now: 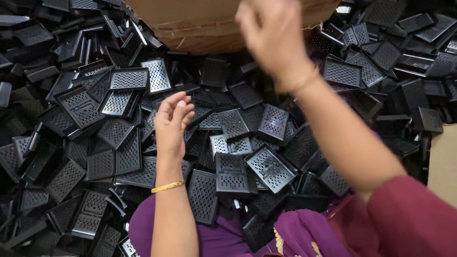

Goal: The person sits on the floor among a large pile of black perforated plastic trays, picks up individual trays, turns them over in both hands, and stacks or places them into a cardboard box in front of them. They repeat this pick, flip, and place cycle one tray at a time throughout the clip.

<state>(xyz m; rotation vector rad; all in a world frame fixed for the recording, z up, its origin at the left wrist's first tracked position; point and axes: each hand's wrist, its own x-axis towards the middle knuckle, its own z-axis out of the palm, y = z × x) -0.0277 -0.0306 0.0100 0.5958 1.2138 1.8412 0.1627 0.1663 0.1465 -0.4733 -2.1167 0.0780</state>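
Across the whole floor: loose black perforated trays point(271, 167), unsorted. Left hand point(172, 124) open, empty, over trays at centre. Right hand point(272, 34) blurred by far cardboard box point(200, 24); grip cannot be told.

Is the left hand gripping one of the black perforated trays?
No, the left hand hovers with loosely curled fingers above the pile of black perforated trays, holding nothing.

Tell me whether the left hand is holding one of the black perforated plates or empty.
Empty. The left hand hovers over the pile of black perforated plates, its fingers curled loosely around nothing.
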